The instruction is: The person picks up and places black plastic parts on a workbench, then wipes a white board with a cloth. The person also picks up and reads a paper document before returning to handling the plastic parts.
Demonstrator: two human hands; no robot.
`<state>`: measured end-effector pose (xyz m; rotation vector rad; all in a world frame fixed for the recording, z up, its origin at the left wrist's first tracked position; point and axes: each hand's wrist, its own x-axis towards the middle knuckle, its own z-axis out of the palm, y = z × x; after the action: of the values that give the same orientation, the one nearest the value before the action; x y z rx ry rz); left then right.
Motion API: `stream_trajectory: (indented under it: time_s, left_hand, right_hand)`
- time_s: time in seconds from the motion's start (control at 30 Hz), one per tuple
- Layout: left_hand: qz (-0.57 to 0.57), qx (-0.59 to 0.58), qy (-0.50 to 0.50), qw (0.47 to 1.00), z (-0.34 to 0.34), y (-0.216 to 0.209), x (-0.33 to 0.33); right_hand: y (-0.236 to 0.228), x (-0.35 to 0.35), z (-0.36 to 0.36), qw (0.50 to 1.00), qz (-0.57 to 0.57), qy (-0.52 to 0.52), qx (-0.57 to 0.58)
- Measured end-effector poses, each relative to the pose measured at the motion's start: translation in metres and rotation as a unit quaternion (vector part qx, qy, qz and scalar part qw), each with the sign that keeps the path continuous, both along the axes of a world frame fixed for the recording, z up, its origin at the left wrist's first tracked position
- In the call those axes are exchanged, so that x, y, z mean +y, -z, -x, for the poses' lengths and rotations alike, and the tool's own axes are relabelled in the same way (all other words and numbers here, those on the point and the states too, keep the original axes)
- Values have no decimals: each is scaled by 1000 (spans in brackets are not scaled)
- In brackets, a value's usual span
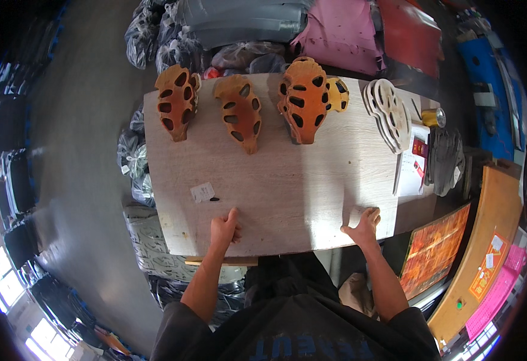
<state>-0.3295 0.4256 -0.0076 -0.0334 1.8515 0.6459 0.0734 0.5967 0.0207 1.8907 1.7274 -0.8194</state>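
The brown cut-out pieces (240, 111) lie along the far side of the table (275, 192), in three groups well apart from both hands; a yellow piece (334, 94) shows just beside the rightmost group; the pieces look like thin sheet, probably light, bendable rather than rigid, and not brittle; their dull faces should grip well enough, though the narrow bridges between the holes could bend or stretch if pulled; the broad outer margin or the tapered near end seems the surest hold, with thumb above and fingers beneath, and where edges show stacked, one layer may cling to the next; the white slip (202, 192) lies flat near the left hand (226, 230), a small dark scrap (214, 199) just beside it; the slip looks like paper, so likely very light and easily creased, best pinched by a corner

the left hand hangs at the near side of the table, its thumb pointing away from the body and its fingers curled in; nothing shows in it, but the palm is hidden, so I cannot tell whether it closes on anything; the right hand (364, 226) is over the brightly lit near right corner, thumb spread well away from the bent fingers, with nothing seen between them; both forearms reach forward from the lower edge, wide apart, neither hand touching a piece
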Motion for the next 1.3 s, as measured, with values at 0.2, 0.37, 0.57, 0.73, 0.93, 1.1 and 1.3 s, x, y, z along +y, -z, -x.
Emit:
stream_trajectory:
  time_s: [0.2, 0.37, 0.57, 0.73, 0.93, 1.1, 1.3]
  left_hand:
    - [11, 4, -7, 1000, -1, -2, 2]
    - [0, 1, -5, 1000, -1, 2, 2]
    - [-4, -4, -1, 1000, -1, 5, -2]
    - [-2, 1, 3, 1000, -1, 2, -1]
    - [0, 10, -2, 1000, -2, -2, 2]
    - [-7, 0, -16, 1000, -4, -1, 3]
    - [-4, 12, 3, 1000, -3, 1, 1]
  right_hand:
    - [3, 1, -1, 999, 26, 10, -27]
    - [3, 2, -1, 999, 29, 7, -18]
    - [1, 2, 0, 1000, 18, 10, -10]
    - [3, 0, -2, 1000, 13, -1, -16]
    - [4, 1, -2, 999, 30, 2, -26]
    - [0, 3, 0, 999, 35, 7, -22]
    - [1, 2, 0, 999, 29, 6, -25]
